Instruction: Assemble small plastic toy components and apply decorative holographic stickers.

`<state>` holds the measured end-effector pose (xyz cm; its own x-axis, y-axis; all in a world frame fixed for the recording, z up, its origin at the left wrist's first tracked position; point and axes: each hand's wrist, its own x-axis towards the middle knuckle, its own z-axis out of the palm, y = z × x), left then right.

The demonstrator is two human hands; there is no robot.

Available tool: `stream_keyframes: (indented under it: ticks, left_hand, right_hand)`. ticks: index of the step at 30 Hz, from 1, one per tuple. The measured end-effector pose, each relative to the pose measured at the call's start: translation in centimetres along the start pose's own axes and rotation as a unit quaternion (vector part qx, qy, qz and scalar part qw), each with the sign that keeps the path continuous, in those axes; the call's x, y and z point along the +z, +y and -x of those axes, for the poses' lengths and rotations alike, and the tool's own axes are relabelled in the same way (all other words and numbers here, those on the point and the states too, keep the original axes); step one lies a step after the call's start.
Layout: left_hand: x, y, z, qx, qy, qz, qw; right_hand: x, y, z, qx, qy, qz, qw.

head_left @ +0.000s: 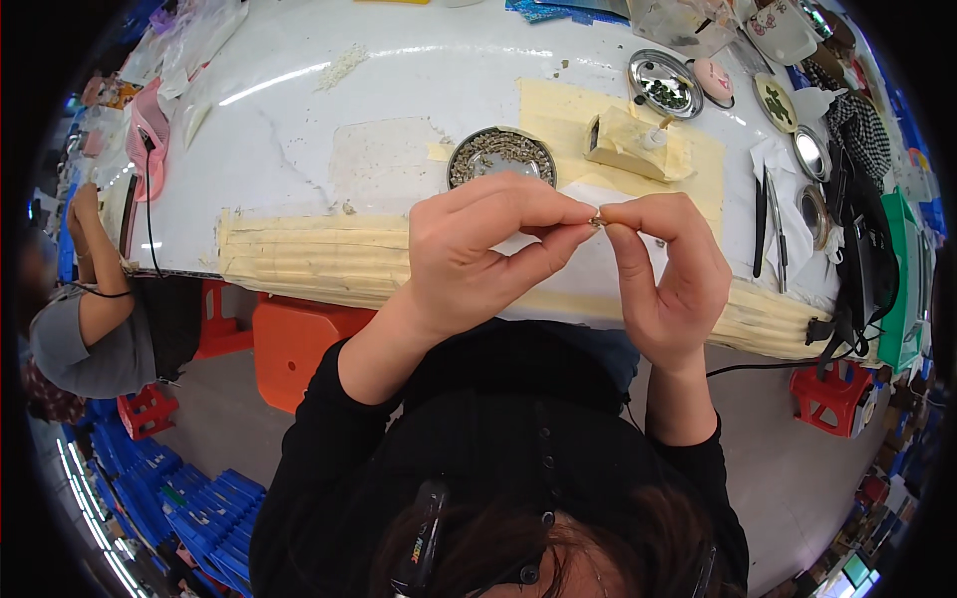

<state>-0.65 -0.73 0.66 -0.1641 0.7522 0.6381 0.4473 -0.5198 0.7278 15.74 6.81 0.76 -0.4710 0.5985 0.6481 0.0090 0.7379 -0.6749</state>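
Note:
Above the table's near edge, a tiny shiny metal piece (597, 220) is pinched between the fingertips of both hands. My left hand (488, 234) grips it from the left with thumb and forefinger. From the right, my right hand (673, 259) closes thumb and forefinger on the same piece. Its exact kind is too small to make out. Just behind my left hand sits a round metal dish (495, 134) holding many small metallic pieces. A tape-covered block (638, 146) with a small nozzle-like tip stands beyond my right hand.
Tweezers (775, 229) and a dark slim tool (761, 224) lie at the right. Farther back are a metal dish of dark green bits (665, 85) and a pink rounded object (713, 80). Padded tape (309, 249) lines the near edge. Another person's arm (100, 244) is at far left.

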Motion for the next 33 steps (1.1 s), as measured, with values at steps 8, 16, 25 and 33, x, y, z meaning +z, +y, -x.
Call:
stream_keyframes:
  ticks: [8, 16, 25, 33]
  left_hand:
    - [0.6, -0.5, 0.0, 0.061, 0.047, -0.082, 0.994]
    - [0.8, -0.5, 0.1, 0.114, 0.028, -0.102, 0.988]
    - [0.7, -0.5, 0.2, 0.117, 0.011, -0.093, 0.989]
    - [0.8, -0.5, 0.3, 0.096, 0.033, -0.108, 0.989]
  right_hand:
    - [0.8, -0.8, 1.1, 0.076, 0.022, -0.078, 0.994]
    - [0.4, -0.8, 1.3, 0.256, 0.018, -0.278, 0.926]
    - [0.2, -0.3, 1.0, 0.307, -0.002, -0.387, 0.87]
    - [0.4, -1.1, 1.3, 0.257, 0.023, -0.306, 0.916]
